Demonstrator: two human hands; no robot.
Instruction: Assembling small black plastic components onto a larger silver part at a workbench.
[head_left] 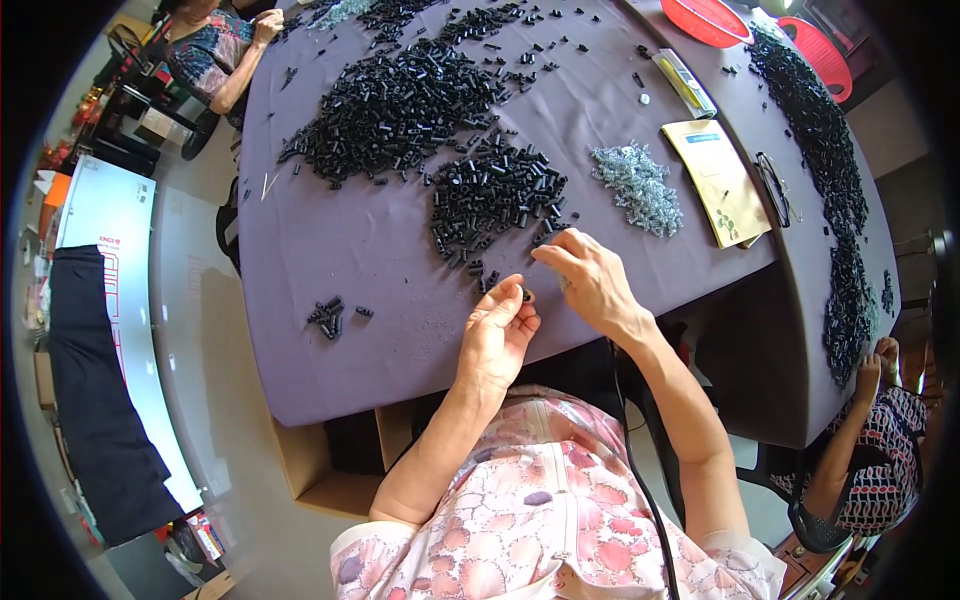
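My left hand [500, 330] is closed, thumb against fingertips, on a small black plastic piece [526, 295] that shows only in part. To its right, my right hand [593, 285] has its fingers bent together beside the near edge of a heap of short black plastic tubes [490, 200]. What those fingers hold, if anything, is too small to make out. Small clear plastic pieces [637, 187] lie in a pile beyond my right hand. A few black pieces [328, 318] sit apart on the left of the purple tablecloth [380, 370].
A larger heap of black tubes [400, 110] spreads farther back. On the right are a yellow booklet [715, 180], eyeglasses [776, 190], a clear-wrapped pack [684, 84] and a red basket [706, 20]. Black pieces [810, 140] line the adjoining table. Two other people sit at far left and right.
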